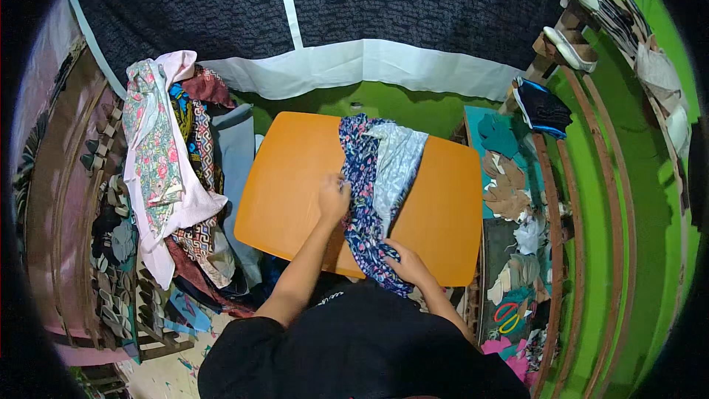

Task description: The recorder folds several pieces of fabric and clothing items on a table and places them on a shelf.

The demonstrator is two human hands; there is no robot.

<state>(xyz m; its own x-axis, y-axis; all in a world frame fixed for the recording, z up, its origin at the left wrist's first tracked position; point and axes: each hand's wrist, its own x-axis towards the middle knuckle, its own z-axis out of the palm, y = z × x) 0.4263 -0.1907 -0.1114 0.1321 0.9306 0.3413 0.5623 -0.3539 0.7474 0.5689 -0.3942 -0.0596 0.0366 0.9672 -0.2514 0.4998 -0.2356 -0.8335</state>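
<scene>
A long navy floral cloth (360, 199) lies lengthwise over an orange table (295, 170), its pale underside (395, 166) folded up on the right. My left hand (335, 198) is at the cloth's left edge, fingers curled in a pinch; the fingertips are small and partly blurred. Lower down, my right hand (410, 264) grips the cloth's right edge close to where it hangs over the table's near side. Part of the cloth's near end is hidden against my dark shirt.
Patterned fabrics and a pink cloth (188, 199) are heaped left of the table. On the right, a side bench (491, 240) carries fabric scraps and scissors (508, 318) with red and yellow handles. Wooden racks (591, 199) flank the space; a dark curtain (413, 7) hangs behind.
</scene>
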